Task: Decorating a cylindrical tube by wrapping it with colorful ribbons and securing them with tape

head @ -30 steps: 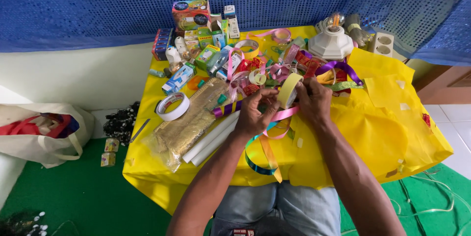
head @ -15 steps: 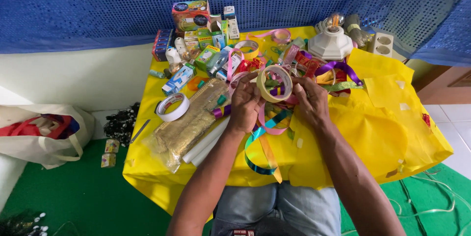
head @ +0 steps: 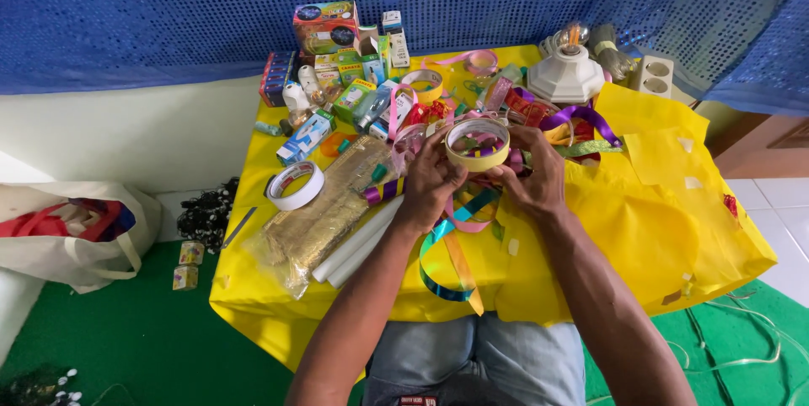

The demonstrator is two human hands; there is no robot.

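Observation:
Both my hands hold a yellowish tape roll (head: 478,144) up over the middle of the yellow-covered table (head: 674,237). My left hand (head: 428,185) grips its near left side, and my right hand (head: 533,177) grips its right side. The roll's hole faces me, and coloured ribbons show through it. Loose ribbons (head: 455,246) in teal, pink and orange trail under my hands toward the table's front edge. Purple ribbon (head: 581,118) lies just beyond my right hand.
A white tape roll (head: 295,184), a gold-wrapped bundle (head: 324,219) and white tubes (head: 358,243) lie to the left. Small boxes (head: 337,69) crowd the back, a white lamp holder (head: 566,75) and socket (head: 652,75) back right. A cloth bag (head: 72,233) sits on the green floor.
My hands lifted the tape roll off the table and turned it from edge-on to hole-facing, then settled it slightly lower and closer between both hands.

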